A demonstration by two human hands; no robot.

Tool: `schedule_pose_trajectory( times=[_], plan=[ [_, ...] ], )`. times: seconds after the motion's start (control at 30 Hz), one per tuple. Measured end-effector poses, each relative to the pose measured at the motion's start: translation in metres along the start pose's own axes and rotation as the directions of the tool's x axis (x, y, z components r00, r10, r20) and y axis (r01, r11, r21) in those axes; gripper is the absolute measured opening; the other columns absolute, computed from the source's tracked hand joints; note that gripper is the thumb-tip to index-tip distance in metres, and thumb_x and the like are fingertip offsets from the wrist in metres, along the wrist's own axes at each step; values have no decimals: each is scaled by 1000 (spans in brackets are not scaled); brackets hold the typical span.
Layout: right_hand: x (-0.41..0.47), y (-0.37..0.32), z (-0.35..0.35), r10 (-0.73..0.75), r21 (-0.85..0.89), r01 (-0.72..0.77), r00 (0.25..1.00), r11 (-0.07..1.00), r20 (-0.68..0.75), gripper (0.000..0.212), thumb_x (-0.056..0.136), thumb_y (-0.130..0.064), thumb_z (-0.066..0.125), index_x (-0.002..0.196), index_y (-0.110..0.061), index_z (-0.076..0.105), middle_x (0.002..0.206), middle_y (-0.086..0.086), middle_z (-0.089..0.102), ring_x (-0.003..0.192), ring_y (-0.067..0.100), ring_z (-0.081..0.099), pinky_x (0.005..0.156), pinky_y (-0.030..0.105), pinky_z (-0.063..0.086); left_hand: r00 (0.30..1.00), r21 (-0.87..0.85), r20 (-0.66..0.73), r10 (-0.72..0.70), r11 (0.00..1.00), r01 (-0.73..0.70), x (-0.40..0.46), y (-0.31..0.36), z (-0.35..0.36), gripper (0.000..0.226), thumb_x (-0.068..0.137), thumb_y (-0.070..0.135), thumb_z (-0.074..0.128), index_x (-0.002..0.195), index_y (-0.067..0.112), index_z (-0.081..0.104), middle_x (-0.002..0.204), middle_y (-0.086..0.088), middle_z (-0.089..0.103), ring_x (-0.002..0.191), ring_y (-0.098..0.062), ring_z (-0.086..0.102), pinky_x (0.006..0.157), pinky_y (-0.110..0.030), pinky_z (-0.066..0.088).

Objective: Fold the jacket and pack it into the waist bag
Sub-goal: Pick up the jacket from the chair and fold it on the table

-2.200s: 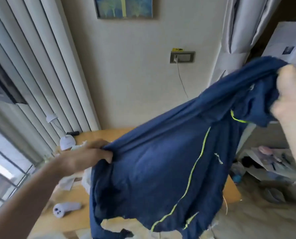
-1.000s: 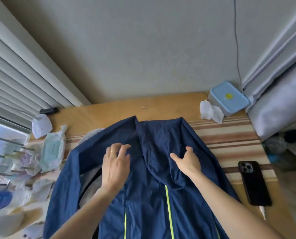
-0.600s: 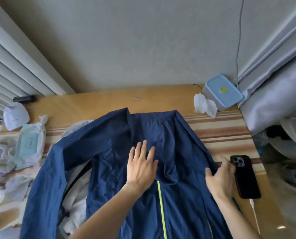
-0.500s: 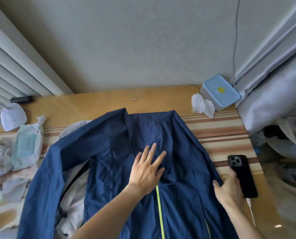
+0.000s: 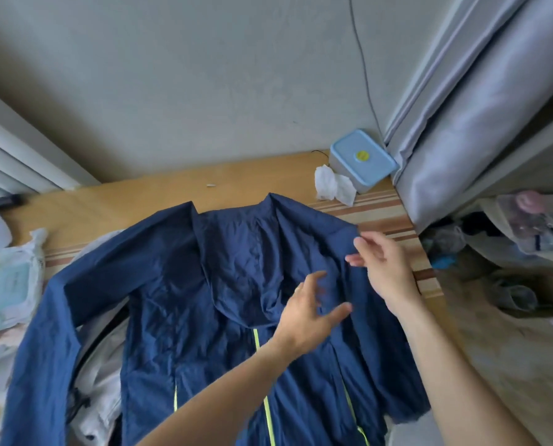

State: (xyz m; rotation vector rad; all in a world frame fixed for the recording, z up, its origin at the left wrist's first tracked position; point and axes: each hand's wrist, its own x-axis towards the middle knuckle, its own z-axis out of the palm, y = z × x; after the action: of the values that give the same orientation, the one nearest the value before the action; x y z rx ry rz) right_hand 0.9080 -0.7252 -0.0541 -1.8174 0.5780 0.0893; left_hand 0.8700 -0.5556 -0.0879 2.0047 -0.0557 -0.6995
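- The thin navy-blue nylon jacket with lime zip piping lies spread flat on the wooden tabletop, hood folded down.
- Left hand: fingers spread, released, hovering just above the chest panel.
- Right hand: fingers loosely parted at the shoulder seam — grasping nothing.
- Handling: light, limp, slippery fabric; pinch seams or hem edges — creases will not hold.

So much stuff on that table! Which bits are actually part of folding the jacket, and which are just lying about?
Part of the job:
- navy jacket, spread flat on the table
- left hand and right hand, both open over its right shoulder

Just lying about:
- blue box
- crumpled tissue
- wet wipes pack

No waist bag is clearly visible.
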Motion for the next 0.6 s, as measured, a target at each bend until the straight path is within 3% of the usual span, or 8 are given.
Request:
schedule_pose_trajectory(
  times=[0.03,0.1,0.17,0.23,0.3,0.4,0.47,0.6],
  plan=[
    [4,-12,2,-24,131,10,995,991,101,20,103,-15,56,119,-8,64,103,4,74,90,15,76,89,30,59,987,-270,78,-142,950,159,5,14,7,75,83,60,69,146,38,35,127,7,61,109,-10,64,90,-28,54],
    [5,-16,0,-100,92,84,976,992,192,34,102,-12,56,135,-12,57,132,-3,65,116,11,68,101,27,52,939,-661,190,-287,670,338,20,30,15,64,88,48,71,142,28,44,124,-4,71,107,-20,72,88,-29,56],
    [-8,1,-10,-142,-40,144,988,989,68,37,100,-10,55,136,-20,57,134,-11,62,114,8,67,98,28,51,920,-792,188,-345,500,349,37,32,19,39,95,31,68,129,16,56,113,-12,77,103,-25,75,89,-32,58],
    [-30,34,-22,-77,-91,63,983,994,-166,32,97,-11,59,127,-22,60,123,-6,68,99,12,71,89,34,56,913,-768,105,-393,551,326,50,27,22,29,96,21,66,123,11,62,103,-12,80,98,-24,76,93,-35,59],
    [-51,70,-31,130,-155,-191,934,969,-333,34,93,-22,68,126,-16,59,122,6,68,93,21,70,81,39,55,911,-682,33,-411,657,321,56,18,23,28,93,17,66,121,13,65,103,-12,78,88,-19,74,89,-33,60],
    [-72,124,-35,384,-329,-556,800,763,-461,61,85,-42,76,132,-12,51,132,15,57,105,39,64,79,43,49,934,-356,-51,-354,880,315,49,-1,22,30,94,25,60,124,25,64,117,-2,68,91,-15,67,76,-30,58],
    [-78,153,-33,444,-399,-627,768,669,-462,68,80,-46,79,130,-10,49,129,17,57,106,42,62,78,44,50,959,-130,-30,-283,952,277,39,-17,23,37,97,29,57,134,31,57,126,2,61,97,-13,64,70,-26,55],
    [-81,183,-32,401,-446,-561,821,697,-407,36,83,-29,78,113,-13,65,107,11,71,96,36,67,77,40,55,962,-9,59,-267,963,268,28,-30,26,42,100,26,53,142,33,50,123,-5,65,54,-1,54,46,-15,43]
  ],
)
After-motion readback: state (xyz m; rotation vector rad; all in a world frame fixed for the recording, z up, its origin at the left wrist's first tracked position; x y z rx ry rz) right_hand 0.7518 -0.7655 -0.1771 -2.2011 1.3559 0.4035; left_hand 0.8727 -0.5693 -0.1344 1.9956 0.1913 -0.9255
